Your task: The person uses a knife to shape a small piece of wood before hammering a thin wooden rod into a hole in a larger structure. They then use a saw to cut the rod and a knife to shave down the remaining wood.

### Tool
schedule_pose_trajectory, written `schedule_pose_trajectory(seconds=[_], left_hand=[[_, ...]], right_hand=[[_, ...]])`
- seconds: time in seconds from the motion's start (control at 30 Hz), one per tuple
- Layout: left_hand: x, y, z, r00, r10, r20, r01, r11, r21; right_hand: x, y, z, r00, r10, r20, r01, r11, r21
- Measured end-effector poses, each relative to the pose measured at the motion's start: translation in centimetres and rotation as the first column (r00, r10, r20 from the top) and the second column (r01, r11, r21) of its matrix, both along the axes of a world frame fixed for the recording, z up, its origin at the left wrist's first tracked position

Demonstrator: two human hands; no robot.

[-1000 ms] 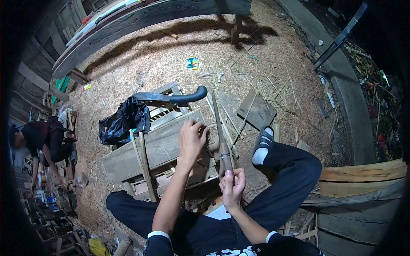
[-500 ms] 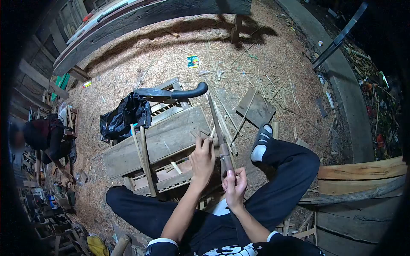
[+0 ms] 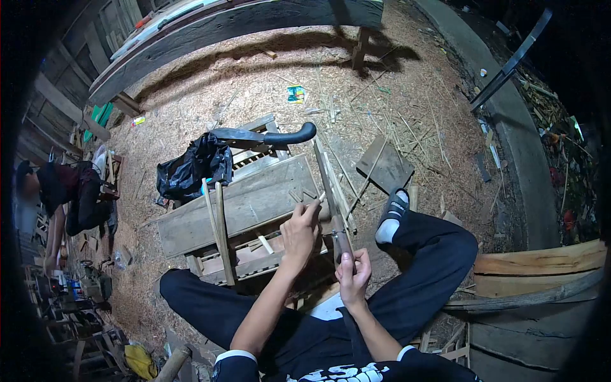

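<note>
My right hand [image 3: 354,277] is closed, thumb uppermost, on the brown handle of a long narrow tool [image 3: 342,240]. A metal band circles this handle, and a thin dark length runs on from it, away from me. Just left of the tool, my left hand [image 3: 301,234] pinches a small pale wooden stick [image 3: 322,197] whose tip shows past the fingers. Under and beyond the hands is a low slatted wooden bench with a grey board [image 3: 235,207] across it. Two longer sticks [image 3: 221,232] lean over its near side. A machete [image 3: 289,135] with a black curved handle lies at its far end.
A black plastic bag [image 3: 197,169] sits by the machete. A square wooden block [image 3: 384,164] lies on the shavings-covered ground near my sandalled foot [image 3: 394,207]. Another person [image 3: 70,197] crouches at the left. Thick planks [image 3: 534,264] stand at my right, and a long timber table [image 3: 235,41] crosses the back.
My left hand has shifted slightly down and turned, its fingers now angled more toward the tool. The view has tilted a little. The person at the left has changed posture.
</note>
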State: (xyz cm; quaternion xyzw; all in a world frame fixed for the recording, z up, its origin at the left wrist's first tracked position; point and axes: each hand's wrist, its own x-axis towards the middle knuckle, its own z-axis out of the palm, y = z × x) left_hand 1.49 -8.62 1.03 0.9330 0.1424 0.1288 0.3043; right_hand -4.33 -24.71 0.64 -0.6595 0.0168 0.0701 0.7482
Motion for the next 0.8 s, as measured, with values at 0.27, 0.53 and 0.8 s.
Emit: schedule_pose_trajectory(seconds=[0.27, 0.53, 0.8], left_hand=[[0.1, 0.0, -2.0, 0.982, -0.004, 0.19, 0.014, 0.998, -0.055], [0.5, 0.8, -1.7, 0.996, -0.072, 0.049, 0.072, 0.997, 0.003], [0.9, 1.3, -2.0, 0.988, -0.112, 0.107, 0.115, 0.993, -0.019]], right_hand=[[-0.2, 0.3, 0.3, 0.999, -0.019, 0.04, 0.023, 0.996, -0.09], [-0.5, -0.6, 0.9, 0.997, -0.009, 0.079, 0.023, 0.984, -0.179], [-1.0, -1.4, 1.5, 0.995, -0.02, 0.094, 0.041, 0.972, -0.23]])
